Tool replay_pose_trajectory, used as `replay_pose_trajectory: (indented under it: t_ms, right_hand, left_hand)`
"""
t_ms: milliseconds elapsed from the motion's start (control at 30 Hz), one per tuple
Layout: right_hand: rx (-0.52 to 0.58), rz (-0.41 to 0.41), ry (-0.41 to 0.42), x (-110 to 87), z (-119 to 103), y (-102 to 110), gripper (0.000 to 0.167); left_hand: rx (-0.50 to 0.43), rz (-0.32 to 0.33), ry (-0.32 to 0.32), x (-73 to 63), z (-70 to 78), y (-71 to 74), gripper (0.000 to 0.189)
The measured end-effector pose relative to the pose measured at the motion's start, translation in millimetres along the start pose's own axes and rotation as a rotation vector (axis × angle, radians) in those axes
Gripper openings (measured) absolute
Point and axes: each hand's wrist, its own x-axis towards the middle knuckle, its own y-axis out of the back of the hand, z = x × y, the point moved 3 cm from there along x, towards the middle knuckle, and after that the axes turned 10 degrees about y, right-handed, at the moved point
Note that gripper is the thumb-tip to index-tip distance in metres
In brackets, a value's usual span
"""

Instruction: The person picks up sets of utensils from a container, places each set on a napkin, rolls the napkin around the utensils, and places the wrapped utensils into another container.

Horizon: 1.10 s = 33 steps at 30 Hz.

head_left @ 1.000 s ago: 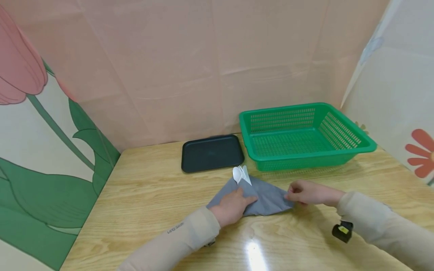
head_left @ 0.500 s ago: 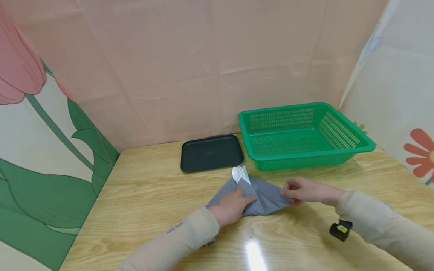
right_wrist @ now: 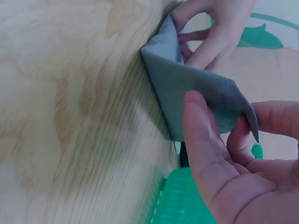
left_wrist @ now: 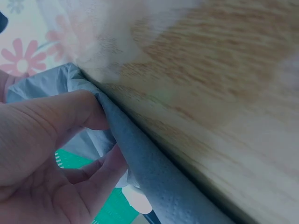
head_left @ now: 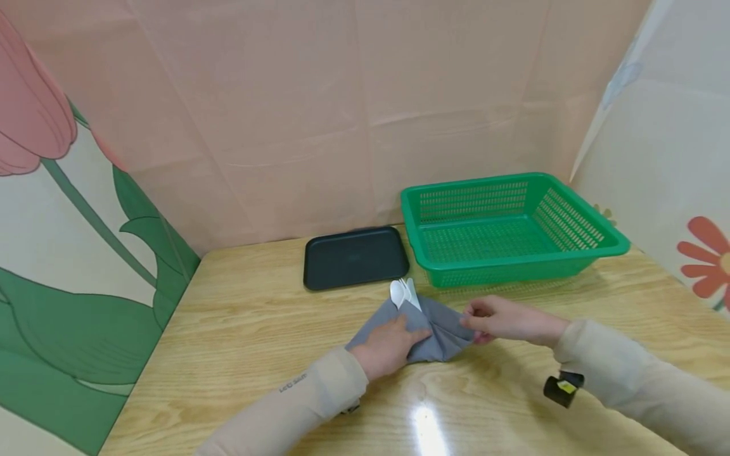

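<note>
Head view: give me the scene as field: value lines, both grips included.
surface: wooden table
napkin: gray, folded, on the table
tucked in napkin, heads showing: white spoon, fork, knife; lower parts hidden
left grip: rests on the folded napkin
right grip: pinches the napkin's right end
tray: black, beyond the napkin
basket: green, perforated, right of the tray

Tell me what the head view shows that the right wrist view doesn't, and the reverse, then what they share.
Head view only: the white spoon and the pale sleeves. Right wrist view only: the palm side of the right hand and the pointed tip of the gray napkin. Both: the napkin, the right hand, the left hand, the green basket and the wooden table.
</note>
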Motion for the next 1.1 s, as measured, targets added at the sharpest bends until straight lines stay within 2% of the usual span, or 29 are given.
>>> replay_pose_trajectory:
  t_ms: [233, 533, 933, 1000, 1100]
  right_hand:
    - [0.05, 0.002, 0.004, 4.9, -5.7, -7.4, 0.028]
    - [0.049, 0.018, 0.003, 10.7, -12.1, -14.4, 0.027]
    - [0.058, 0.016, 0.01, 16.1, -14.4, -20.7, 0.026]
    - [0.059, 0.017, 0.009, 16.7, -14.9, -21.2, 0.026]
    - [0.06, 0.018, 0.009, 17.3, -15.6, -21.7, 0.026]
  left_hand:
    - [0.002, 0.007, -0.026, 0.5, -0.9, -1.2, 0.054]
    - [0.007, 0.017, -0.03, 1.5, -1.8, -2.4, 0.053]
    - [-0.003, 0.0, -0.019, 1.3, -2.3, -1.2, 0.052]
    - [-0.004, 0.025, -0.035, 4.0, -4.0, -7.0, 0.052]
    - [-0.008, 0.048, -0.051, 3.1, -4.6, -7.0, 0.051]
